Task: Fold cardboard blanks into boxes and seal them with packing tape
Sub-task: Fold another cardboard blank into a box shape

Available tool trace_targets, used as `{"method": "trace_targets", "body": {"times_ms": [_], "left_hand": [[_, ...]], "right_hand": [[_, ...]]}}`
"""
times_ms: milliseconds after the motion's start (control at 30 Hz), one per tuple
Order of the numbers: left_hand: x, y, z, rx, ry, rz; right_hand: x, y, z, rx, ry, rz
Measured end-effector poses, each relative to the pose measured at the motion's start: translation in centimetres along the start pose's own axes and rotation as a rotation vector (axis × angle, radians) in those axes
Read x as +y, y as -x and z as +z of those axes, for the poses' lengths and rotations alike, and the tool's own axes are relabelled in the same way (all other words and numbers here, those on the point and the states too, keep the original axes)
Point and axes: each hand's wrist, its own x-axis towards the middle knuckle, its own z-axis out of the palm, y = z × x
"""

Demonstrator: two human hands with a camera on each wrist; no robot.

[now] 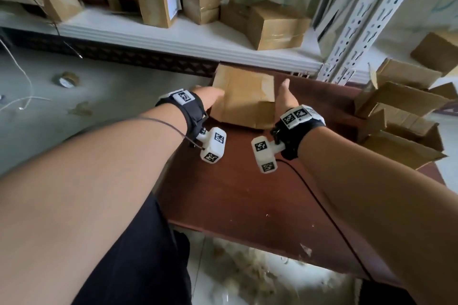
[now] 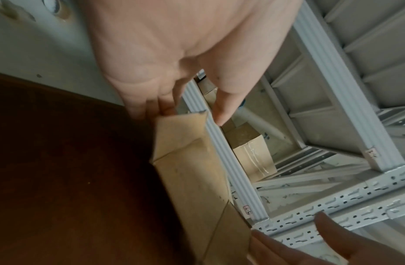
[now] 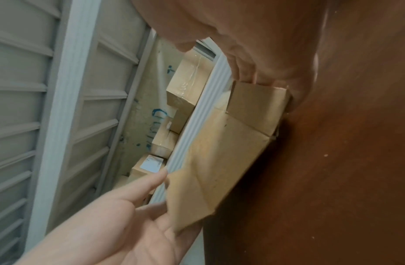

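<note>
A flattened brown cardboard blank (image 1: pixel 244 96) lies tilted at the far edge of the dark red-brown table (image 1: pixel 247 193). My left hand (image 1: pixel 209 98) touches its left edge; in the left wrist view the fingers (image 2: pixel 156 105) reach behind that edge and the thumb (image 2: pixel 221 109) stands apart above the blank (image 2: pixel 192 170). My right hand (image 1: pixel 285 96) is against the blank's right edge with its thumb straight. In the right wrist view its fingers (image 3: pixel 246 73) meet the blank (image 3: pixel 219 152) at a flap corner, and the left hand (image 3: pixel 128 206) lies with straight fingers at the opposite edge. A tape roll (image 1: pixel 66 79) lies on the floor, left.
A white shelf (image 1: pixel 188 39) just beyond the table carries several taped boxes (image 1: pixel 275 25). A perforated metal upright (image 1: pixel 359 20) rises at the right. Open cardboard boxes (image 1: pixel 401 116) crowd the table's right end. Loose string (image 1: pixel 22 96) lies on the grey floor.
</note>
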Motion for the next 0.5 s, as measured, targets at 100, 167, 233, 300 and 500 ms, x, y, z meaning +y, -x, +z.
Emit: {"method": "trace_targets", "body": {"times_ms": [100,167,233,300,500], "left_hand": [[1.1,2.8,-0.3,-0.040,0.156,-0.026],[2.0,5.2,-0.4,-0.101,0.213,-0.027],[2.8,8.5,-0.3,-0.165,0.247,-0.022],[4.1,12.0,-0.1,-0.204,0.308,0.019],[3.0,20.5,1.2,-0.310,0.477,0.065]], "right_hand": [[-0.5,1.2,-3.0,0.036,-0.090,0.024],[-1.4,4.5,-5.5,0.002,-0.125,0.011],[-3.4,12.1,-8.3,-0.020,-0.139,-0.082],[-4.3,17.5,-11.1,-0.015,-0.121,-0.189],[-2.5,24.9,-17.5,-0.106,-0.230,-0.305]]}}
